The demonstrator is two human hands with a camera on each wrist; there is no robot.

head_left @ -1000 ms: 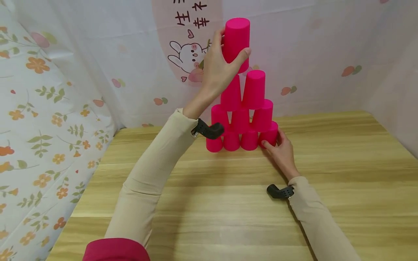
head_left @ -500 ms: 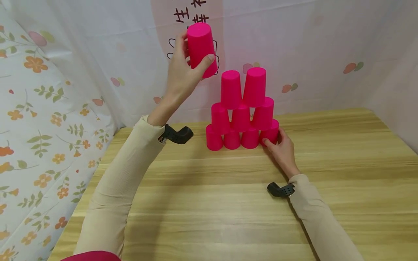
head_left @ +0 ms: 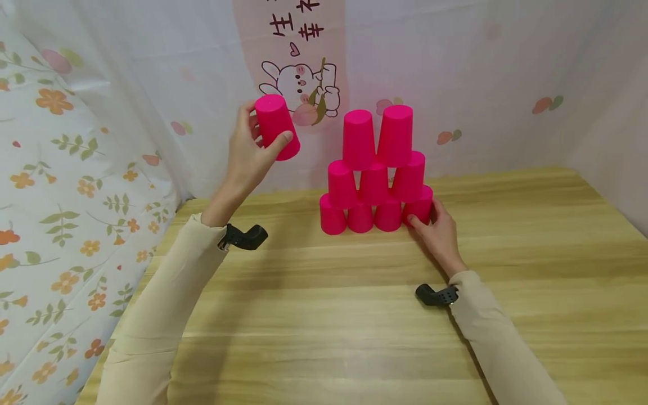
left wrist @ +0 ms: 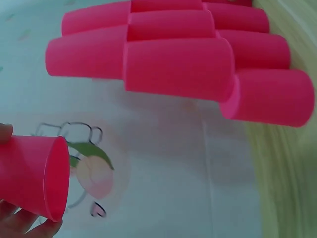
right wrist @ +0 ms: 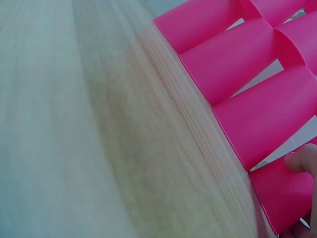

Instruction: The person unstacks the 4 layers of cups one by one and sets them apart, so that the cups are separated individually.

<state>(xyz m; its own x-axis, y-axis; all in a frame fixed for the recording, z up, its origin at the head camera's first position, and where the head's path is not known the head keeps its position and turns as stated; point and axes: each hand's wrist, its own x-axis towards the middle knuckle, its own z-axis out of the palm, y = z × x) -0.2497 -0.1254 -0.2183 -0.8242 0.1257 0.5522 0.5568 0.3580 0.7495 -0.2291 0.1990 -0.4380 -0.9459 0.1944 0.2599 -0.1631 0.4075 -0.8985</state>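
My left hand [head_left: 248, 158] grips a pink cup [head_left: 275, 126], mouth down and slightly tilted, in the air left of a stack of matching upside-down cups. The left wrist view shows the open mouth of that held cup [left wrist: 29, 173]. Two cups form the stack's top row, among them the top left cup [head_left: 358, 140]; wider rows stand below. At the bottom right corner my right hand [head_left: 439, 236] holds the end cup [head_left: 419, 203] between thumb and fingers. In the right wrist view the thumb lies on this end cup [right wrist: 282, 191], and the bottom row stands on the wood.
The stack stands near the back edge of a wooden table [head_left: 324, 315]. Behind it hangs a white curtain [head_left: 455, 67] printed with a rabbit and fruit. Flowered cloth [head_left: 76, 225] borders the left side. Each wrist wears a black strap mount [head_left: 248, 237].
My left hand has carried its cup away from above the stack, leftward and then down. The rabbit print shows again. My right hand stays at the bottom right cup.
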